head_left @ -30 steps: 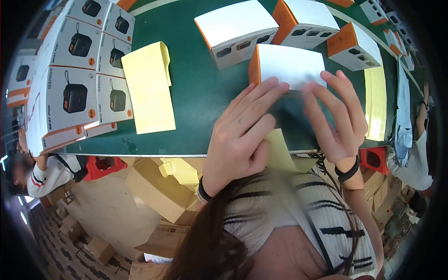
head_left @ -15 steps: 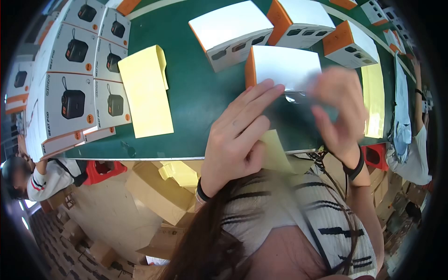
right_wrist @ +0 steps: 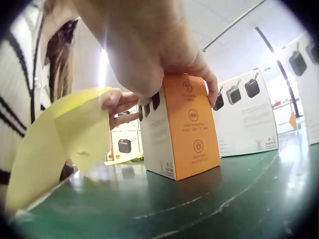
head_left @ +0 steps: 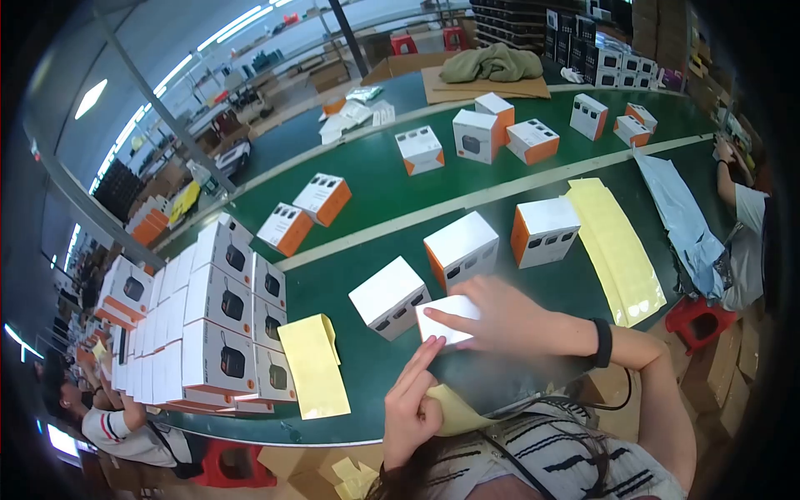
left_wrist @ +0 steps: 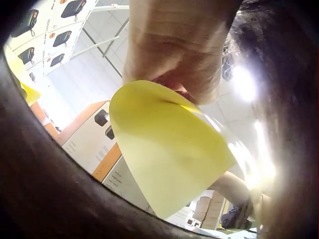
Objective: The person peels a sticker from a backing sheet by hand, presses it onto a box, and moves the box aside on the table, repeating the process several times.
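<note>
Under my right hand a white and orange speaker box stands upright on the green table. The hand grips it from above, with fingers over the top and down the side in the right wrist view. My left hand is at the near left edge of that box, two fingers extended to its top. A yellow sheet is held in the left hand and hangs curved below the palm. In the right wrist view the left fingertips are at the sheet's edge, beside the box.
Three similar boxes stand beyond, including a near one. Stacked speaker boxes and a folded yellow sheet lie left. Right are a long yellow sheet and a grey-blue plastic bag. More boxes sit on the far green strip.
The head view has tilted up, showing more of the room. My right hand has gone from the box's near right edge to gripping over its top. The left hand keeps the yellow sheet.
</note>
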The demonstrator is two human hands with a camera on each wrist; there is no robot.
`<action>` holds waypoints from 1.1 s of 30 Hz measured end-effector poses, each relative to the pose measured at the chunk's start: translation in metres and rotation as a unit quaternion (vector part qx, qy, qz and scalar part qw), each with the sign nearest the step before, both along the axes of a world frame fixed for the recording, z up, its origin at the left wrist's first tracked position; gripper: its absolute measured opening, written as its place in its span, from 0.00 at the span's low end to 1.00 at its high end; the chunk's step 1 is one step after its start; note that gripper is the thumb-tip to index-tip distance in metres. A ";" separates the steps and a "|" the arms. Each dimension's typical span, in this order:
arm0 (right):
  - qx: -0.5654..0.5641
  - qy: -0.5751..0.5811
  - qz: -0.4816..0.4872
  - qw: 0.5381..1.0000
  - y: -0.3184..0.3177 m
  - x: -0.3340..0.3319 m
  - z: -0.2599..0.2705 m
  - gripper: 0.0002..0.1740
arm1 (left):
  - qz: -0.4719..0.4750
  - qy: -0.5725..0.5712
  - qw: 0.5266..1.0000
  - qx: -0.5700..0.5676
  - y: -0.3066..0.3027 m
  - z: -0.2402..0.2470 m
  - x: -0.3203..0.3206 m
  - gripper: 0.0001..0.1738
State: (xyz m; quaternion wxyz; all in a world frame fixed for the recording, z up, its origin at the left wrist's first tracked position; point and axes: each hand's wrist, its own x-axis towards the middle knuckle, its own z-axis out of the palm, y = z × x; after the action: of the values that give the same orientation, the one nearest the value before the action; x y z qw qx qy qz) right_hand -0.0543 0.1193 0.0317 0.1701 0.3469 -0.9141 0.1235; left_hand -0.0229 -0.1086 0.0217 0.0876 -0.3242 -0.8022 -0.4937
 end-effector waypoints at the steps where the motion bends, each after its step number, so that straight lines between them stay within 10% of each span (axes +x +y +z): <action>1: 0.020 -0.008 0.016 1.000 0.010 0.000 0.010 0.36 | 0.001 -0.001 1.000 0.022 0.001 0.000 -0.001 0.05; 8: -0.180 0.018 -0.122 0.976 0.135 -0.085 0.098 0.29 | 0.153 -0.066 0.967 0.195 -0.019 -0.025 -0.003 0.07; 16: 0.102 0.078 -0.114 0.985 0.181 -0.265 -0.010 0.32 | 0.199 -0.145 0.959 0.138 0.013 -0.038 -0.007 0.04; 17: 0.031 -0.113 -0.179 0.977 0.185 -0.265 0.003 0.34 | 0.205 -0.146 0.960 0.124 0.011 -0.039 -0.006 0.04; 21: 0.086 -0.033 -0.426 0.900 0.239 -0.293 -0.012 0.37 | 0.198 -0.237 0.948 0.081 0.008 -0.029 -0.005 0.09; 25: 0.054 0.167 -0.326 0.929 0.266 -0.279 -0.027 0.44 | 0.227 -0.170 0.950 0.133 0.021 -0.035 -0.014 0.05; 30: -0.207 0.002 -0.165 0.964 0.256 -0.185 0.027 0.43 | 0.250 -0.218 0.937 0.113 0.019 -0.038 -0.006 0.04; 32: -0.145 -0.001 -0.136 0.980 0.268 -0.151 0.031 0.45 | 0.256 -0.281 0.923 0.056 0.010 -0.047 -0.007 0.12; 33: -0.226 -0.179 -0.124 0.949 0.271 -0.135 0.031 0.47 | 0.277 -0.295 0.912 0.061 0.014 -0.049 -0.008 0.14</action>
State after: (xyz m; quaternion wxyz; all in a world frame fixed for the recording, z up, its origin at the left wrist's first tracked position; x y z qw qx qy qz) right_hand -0.1895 0.3905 0.0632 0.0915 0.1555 -0.9133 0.3652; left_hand -0.0309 -0.0941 -0.0272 -0.0003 0.0776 -0.8175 -0.5707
